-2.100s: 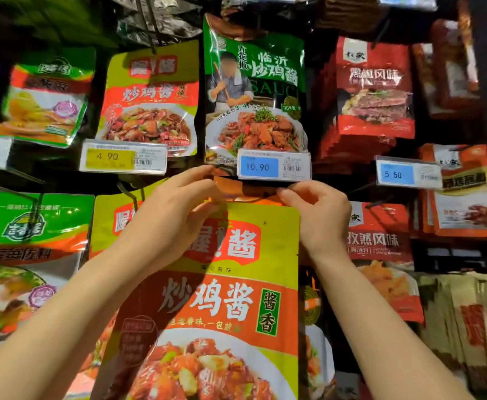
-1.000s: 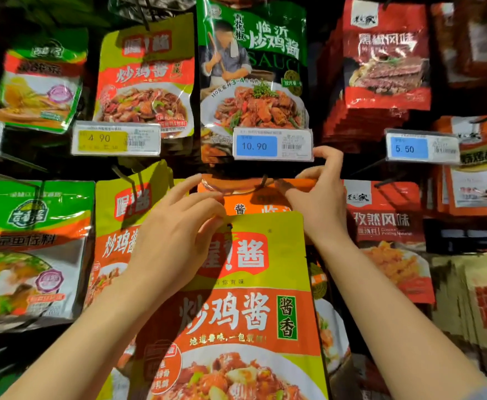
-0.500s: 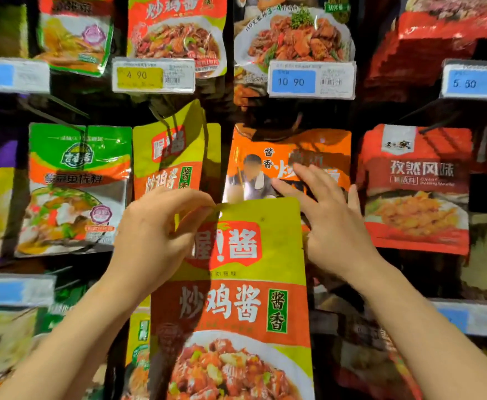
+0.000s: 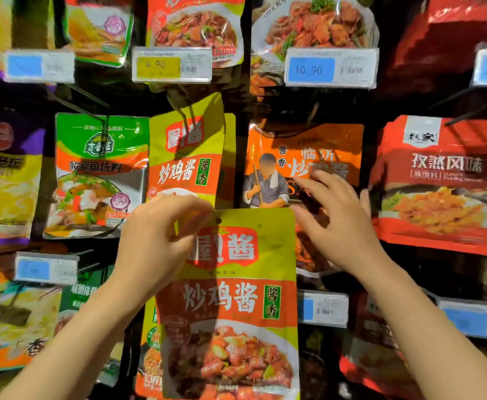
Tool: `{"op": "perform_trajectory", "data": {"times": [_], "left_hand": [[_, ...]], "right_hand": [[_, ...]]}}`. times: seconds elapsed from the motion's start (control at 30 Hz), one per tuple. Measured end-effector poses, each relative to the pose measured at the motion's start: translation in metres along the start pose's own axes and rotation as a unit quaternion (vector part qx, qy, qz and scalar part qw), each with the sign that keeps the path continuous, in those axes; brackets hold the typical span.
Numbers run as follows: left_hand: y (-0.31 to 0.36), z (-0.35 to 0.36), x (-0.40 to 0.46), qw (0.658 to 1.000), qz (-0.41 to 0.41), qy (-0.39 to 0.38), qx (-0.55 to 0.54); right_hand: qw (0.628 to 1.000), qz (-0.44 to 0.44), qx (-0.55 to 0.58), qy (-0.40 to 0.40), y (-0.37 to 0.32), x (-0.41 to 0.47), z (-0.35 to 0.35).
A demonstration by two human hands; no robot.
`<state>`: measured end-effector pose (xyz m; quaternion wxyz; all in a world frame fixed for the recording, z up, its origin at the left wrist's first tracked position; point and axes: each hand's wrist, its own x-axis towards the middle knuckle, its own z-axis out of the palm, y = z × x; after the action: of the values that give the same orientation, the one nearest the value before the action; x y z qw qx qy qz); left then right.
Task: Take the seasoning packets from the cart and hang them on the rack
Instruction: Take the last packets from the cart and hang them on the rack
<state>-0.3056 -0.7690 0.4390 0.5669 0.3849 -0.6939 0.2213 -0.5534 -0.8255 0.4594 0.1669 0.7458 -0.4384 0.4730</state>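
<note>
A yellow-and-orange seasoning packet (image 4: 236,298) with a stir-fried chicken picture is held upright in front of the rack. My left hand (image 4: 155,241) pinches its top left corner, beside the small hang hole. My right hand (image 4: 334,223) is spread, fingers apart, next to the packet's top right corner and over an orange packet (image 4: 302,157) hanging on the rack. A matching yellow packet (image 4: 187,151) hangs on a black peg just above and left of the held one.
The rack is packed with hanging packets: a green one (image 4: 100,174) to the left, a red one (image 4: 438,183) to the right, more above and below. Price tags (image 4: 331,67) stick out on the peg ends. The cart is out of view.
The view has tilted down the rack. My right hand left the peg under the 10.90 tag and dropped beside the packet's top right corner. My left hand keeps hold of the packet, now lower.
</note>
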Motion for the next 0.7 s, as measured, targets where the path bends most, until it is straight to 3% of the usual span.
{"op": "perform_trajectory", "data": {"times": [0.07,0.17,0.33,0.5,0.7], "left_hand": [[0.0,-0.001,-0.002,1.0,-0.007,0.003,0.009],[-0.001,-0.005,-0.004,0.999,-0.028,0.015,0.004],[0.002,-0.021,-0.008,0.999,-0.047,0.027,-0.004],[0.002,-0.042,-0.001,0.997,-0.027,0.042,0.064],[-0.024,-0.081,0.023,0.998,0.004,0.069,0.001]], "right_hand": [[0.985,-0.008,0.171,0.031,-0.014,-0.011,-0.009],[0.945,-0.035,0.324,-0.045,-0.04,-0.028,-0.017],[0.928,-0.079,0.361,-0.055,-0.064,-0.037,-0.005],[0.926,-0.069,0.37,-0.027,-0.087,-0.031,0.006],[0.893,-0.044,0.447,0.011,-0.134,-0.004,0.008]]}}
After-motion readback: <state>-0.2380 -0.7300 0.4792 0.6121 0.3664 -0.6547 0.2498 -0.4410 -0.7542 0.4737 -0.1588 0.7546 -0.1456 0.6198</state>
